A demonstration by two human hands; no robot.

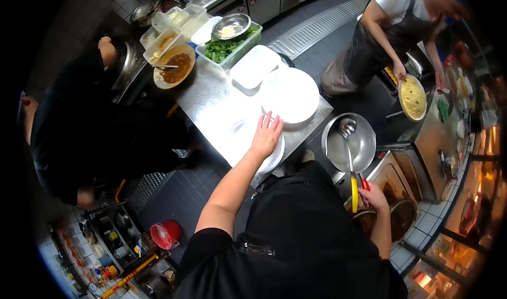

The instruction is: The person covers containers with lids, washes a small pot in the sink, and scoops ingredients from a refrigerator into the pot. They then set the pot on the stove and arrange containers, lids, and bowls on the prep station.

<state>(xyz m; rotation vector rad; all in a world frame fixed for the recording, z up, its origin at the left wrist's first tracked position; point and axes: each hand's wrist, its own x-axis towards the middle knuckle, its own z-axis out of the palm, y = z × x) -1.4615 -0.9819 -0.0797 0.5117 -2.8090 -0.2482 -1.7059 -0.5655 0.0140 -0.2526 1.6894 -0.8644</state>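
Pan (334, 148) sits just ahead of our right fingers, ladle (348, 126) resting inside it. Our right hand (374, 197) is closed round a red handle (364, 184), seemingly the pan's; the ladle's yellow handle (354, 193) runs right beside those fingers, can't tell if they grip it too. Plates: a tall stack of round plates (290, 96) at and beyond the left fingertips, a lower stack of plates (274, 159) under the palm. Our left hand (268, 138) has its fingers loosely spread, nothing gripped, seemingly touching the tall stack's near edge.

Step looks like handling plates with the pan held ready. Taking a plate would call for our left fingers to hook a rim while the right keeps the pan level.

Left arm reaches forward over the counter (206, 98), palm down; right arm is bent, hand low beside the stove (401, 180).

Farther past the left fingers: white tray (256, 67), tub of greens (227, 48). Beyond the pan, a co-worker (364, 45) holds a dish of yellow food (413, 98).
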